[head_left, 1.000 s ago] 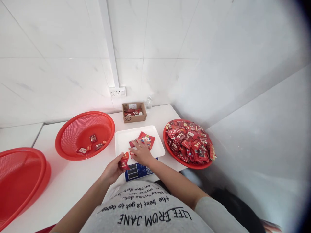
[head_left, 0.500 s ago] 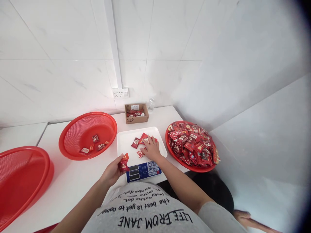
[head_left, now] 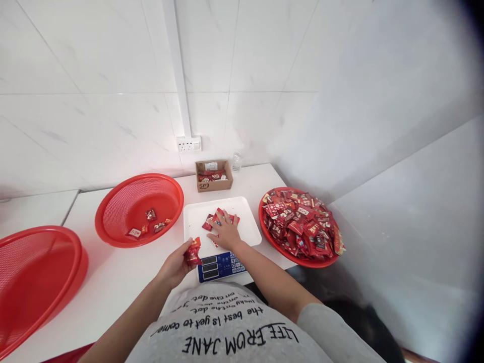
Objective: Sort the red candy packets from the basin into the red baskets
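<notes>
My left hand point(head_left: 180, 262) is closed around red snack packets point(head_left: 193, 251), just left of the weighing scale's front edge. Over the white pan of the scale point(head_left: 245, 229), my right hand point(head_left: 226, 233) lies palm down with fingers spread. Beneath and beyond its fingers are several small red packets point(head_left: 207, 223), partly hidden by the hand. The scale's blue keypad panel point(head_left: 217, 266) faces me, partly covered by my right forearm.
To the right stands a red basket point(head_left: 264, 236) heaped with red packets. A red basket point(head_left: 113, 201) with several packets and another red basket point(head_left: 71, 262) stand left. A cardboard box point(head_left: 214, 186) of packets and a clear plastic container point(head_left: 237, 161) are near the wall.
My right hand has slid slightly left across the pan, covering more of the packets there. My left hand still holds its packets in about the same place.
</notes>
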Demonstrator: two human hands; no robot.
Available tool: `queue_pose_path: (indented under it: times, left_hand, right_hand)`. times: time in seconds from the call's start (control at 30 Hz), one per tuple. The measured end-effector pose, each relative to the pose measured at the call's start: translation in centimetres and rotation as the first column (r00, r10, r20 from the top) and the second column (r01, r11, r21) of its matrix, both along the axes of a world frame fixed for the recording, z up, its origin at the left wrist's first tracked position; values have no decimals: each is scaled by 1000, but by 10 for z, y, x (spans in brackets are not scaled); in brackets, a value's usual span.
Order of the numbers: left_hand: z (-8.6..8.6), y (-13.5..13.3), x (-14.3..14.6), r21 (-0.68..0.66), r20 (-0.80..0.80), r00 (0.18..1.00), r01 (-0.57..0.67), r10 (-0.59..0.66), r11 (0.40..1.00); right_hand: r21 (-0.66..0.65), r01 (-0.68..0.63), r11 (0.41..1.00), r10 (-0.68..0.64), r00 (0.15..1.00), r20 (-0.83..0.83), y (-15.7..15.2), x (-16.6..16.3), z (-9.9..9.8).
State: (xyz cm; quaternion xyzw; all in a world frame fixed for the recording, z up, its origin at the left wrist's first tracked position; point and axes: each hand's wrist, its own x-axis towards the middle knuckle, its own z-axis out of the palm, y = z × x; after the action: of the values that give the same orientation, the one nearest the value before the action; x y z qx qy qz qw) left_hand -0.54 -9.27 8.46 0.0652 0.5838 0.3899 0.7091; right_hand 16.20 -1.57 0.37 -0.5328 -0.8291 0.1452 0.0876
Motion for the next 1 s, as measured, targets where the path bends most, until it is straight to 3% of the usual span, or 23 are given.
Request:
queue_pose_path:
  times: [0.1, 0.23, 0.27, 0.33, 0.37, 0.4, 0.47, 0.53, 0.57, 0.63, 0.77, 1.0]
  left_hand:
    - [0, 0, 1, 8, -3, 1000, 13, -13, 1000]
    - [-8, -4, 1, 115, -68, 994, 89, -81, 989]
    - [-11, -5, 1, 160, -109, 988, 129, -113, 979]
    - [-17, -6, 4, 232, -218, 960, 227, -177, 946]
    - [-20, -7, 6, 254, -280, 939, 274, -201, 928]
    - [-22, -8, 9, 273, -338, 917, 312, -212, 910]
    - [-24, -9, 16, 327, -430, 879, 364, -205, 872]
    - [-24, -10, 23, 380, -504, 840, 425, -201, 822]
    - [-23, -10, 27, 398, -537, 818, 460, -205, 793]
    - [-20, -12, 32, 422, -578, 787, 515, -216, 746]
    - [-15, -14, 32, 441, -495, 839, 468, -227, 766]
    - [-18, -15, 24, 333, -439, 845, 469, -305, 818]
  right_hand:
    - [26, -64, 998, 65, 997, -44, -1, 2, 1]
    - [58, 12, 998, 5, 957, -291, -14, 9, 11]
    - [-1, 30, 1000, -28, 918, -395, -19, 9, 14]
    - [-254, 20, 967, -175, 775, -608, -33, 6, 19]
    - [-421, -23, 907, -299, 670, -680, -40, 3, 21]
    - [-580, -97, 809, -440, 555, -706, -47, -1, 22]
    - [-774, -317, 549, -686, 359, -633, -59, -9, 22]
    - [-783, -537, 314, -814, 271, -513, -68, -15, 20]
    - [-756, -612, 230, -847, 256, -465, -71, -17, 19]
    - [-716, -686, 131, -886, 243, -395, -76, -18, 18]
    - [-713, -695, 92, -923, 210, -324, -84, -12, 23]
    - [-738, -665, 115, -921, 207, -330, -94, -14, 22]
